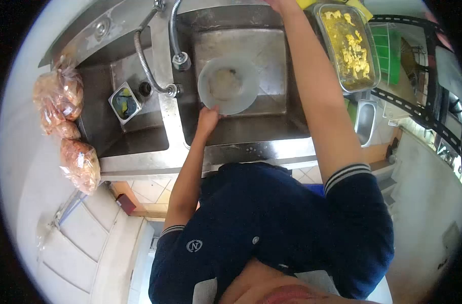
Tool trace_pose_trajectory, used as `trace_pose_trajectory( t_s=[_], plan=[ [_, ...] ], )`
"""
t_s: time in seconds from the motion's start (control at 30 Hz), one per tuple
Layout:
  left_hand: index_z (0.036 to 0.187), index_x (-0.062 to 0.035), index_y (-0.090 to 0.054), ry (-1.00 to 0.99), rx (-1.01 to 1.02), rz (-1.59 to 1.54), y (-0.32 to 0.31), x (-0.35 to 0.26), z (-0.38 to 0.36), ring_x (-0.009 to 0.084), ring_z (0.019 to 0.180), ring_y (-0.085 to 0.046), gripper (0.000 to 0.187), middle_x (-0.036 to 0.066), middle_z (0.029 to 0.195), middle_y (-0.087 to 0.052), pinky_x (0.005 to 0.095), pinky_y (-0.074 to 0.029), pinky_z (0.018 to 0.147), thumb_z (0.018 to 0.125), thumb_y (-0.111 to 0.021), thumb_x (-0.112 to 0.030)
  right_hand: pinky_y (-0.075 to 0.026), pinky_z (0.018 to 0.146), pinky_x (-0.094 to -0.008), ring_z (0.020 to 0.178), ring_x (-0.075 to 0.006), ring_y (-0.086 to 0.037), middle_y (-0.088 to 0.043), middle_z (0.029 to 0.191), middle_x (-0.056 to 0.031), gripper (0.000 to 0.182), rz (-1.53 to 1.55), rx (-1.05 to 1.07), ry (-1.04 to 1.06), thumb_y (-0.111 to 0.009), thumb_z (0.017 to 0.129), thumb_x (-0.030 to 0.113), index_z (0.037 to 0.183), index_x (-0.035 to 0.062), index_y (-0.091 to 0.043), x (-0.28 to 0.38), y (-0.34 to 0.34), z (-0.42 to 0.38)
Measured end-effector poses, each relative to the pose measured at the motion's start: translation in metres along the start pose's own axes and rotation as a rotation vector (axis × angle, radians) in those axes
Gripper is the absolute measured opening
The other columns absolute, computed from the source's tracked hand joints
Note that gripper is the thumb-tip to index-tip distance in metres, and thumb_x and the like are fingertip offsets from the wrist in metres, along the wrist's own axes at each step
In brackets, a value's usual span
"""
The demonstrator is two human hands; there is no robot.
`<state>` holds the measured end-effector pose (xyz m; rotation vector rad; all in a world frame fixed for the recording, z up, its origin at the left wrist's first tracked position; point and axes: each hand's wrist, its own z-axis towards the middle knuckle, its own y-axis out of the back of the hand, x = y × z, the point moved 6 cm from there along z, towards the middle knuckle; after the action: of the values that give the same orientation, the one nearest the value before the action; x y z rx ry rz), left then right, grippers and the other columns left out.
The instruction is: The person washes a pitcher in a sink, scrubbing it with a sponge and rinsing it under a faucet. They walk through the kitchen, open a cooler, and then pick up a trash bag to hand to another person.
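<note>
Here the left hand (208, 119) grip clasps a round, translucent, residue-smeared bowl (228, 83).

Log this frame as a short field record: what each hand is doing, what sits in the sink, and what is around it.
setting: steel double sink seen from above
left hand: grip on the near rim of a round bowl in the right basin
right hand: reaching to the far edge of the sink, mostly cut off by the frame; grip cannot be told
bowl contents: pale residue
left basin: small steel container
faucet hoses: between the basins
right of sink: tray of yellow food
left counter: bagged items
</note>
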<state>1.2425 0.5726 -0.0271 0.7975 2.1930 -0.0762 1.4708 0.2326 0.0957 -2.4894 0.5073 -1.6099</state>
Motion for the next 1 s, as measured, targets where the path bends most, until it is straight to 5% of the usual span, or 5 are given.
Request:
trace_pose_trajectory(
  t_s=[0.17,0.43,0.5,0.6,1.0],
  plan=[
    [0.071,0.0040,-0.061,0.031,0.045,-0.203,-0.018,-0.063,-0.048,0.0149,0.052,-0.055,0.032,0.013,0.058,-0.059,0.0306,-0.041,0.050,0.080,-0.045,-0.022,-0.045,0.064,-0.0327,0.069,-0.0200,-0.055,-0.060,0.089,-0.0086,0.047,-1.158,-0.476,0.116,-0.045,0.086,0.047,0.106,0.0057,-0.054,-0.018,0.024,-0.167],
    [0.070,0.0005,-0.061,-0.330,0.175,0.261,-0.010,-0.191,-0.202,0.0168,0.050,-0.053,0.025,0.010,0.058,-0.058,0.0301,-0.040,0.049,0.078,-0.054,-0.022,-0.043,0.060,-0.0231,0.066,-0.0110,-0.052,-0.060,0.086,-0.0082,0.044,-0.450,-0.429,0.085,-0.050,0.088,0.030,0.123,0.0049,-0.045,-0.012,-0.047,-0.391],
    [0.072,0.0007,-0.060,-0.948,0.128,0.337,-0.010,-0.244,-0.256,0.0143,0.055,-0.051,0.020,0.007,0.064,-0.057,0.0283,-0.039,0.049,0.073,-0.064,-0.019,-0.039,0.053,-0.0210,0.061,-0.0071,-0.047,-0.058,0.080,-0.0039,0.038,-0.465,-0.500,0.340,-0.046,0.089,0.020,0.124,0.0048,-0.046,0.012,-0.050,-0.417],
    [0.073,0.0011,-0.062,-1.207,-0.150,0.441,0.001,-0.258,-0.290,0.0174,0.056,-0.053,0.021,0.007,0.065,-0.058,0.0295,-0.041,0.052,0.059,-0.074,-0.009,-0.036,0.048,-0.0192,0.054,-0.0040,-0.042,-0.054,0.071,-0.0001,0.037,-0.320,-0.471,0.378,-0.045,0.090,0.018,0.124,0.0036,-0.046,0.030,-0.061,-0.451],
    [0.092,-0.0038,-0.054,-1.668,-0.522,0.791,0.022,-0.247,-0.395,0.0220,0.064,-0.062,0.056,0.009,0.074,-0.062,0.0297,-0.051,0.056,0.053,-0.085,-0.027,-0.033,0.043,-0.0169,0.049,-0.0026,-0.039,-0.046,0.064,0.0033,0.041,-0.008,-0.228,0.443,-0.043,0.089,0.011,0.129,0.0034,-0.041,-0.009,-0.097,-0.499]
  ],
)
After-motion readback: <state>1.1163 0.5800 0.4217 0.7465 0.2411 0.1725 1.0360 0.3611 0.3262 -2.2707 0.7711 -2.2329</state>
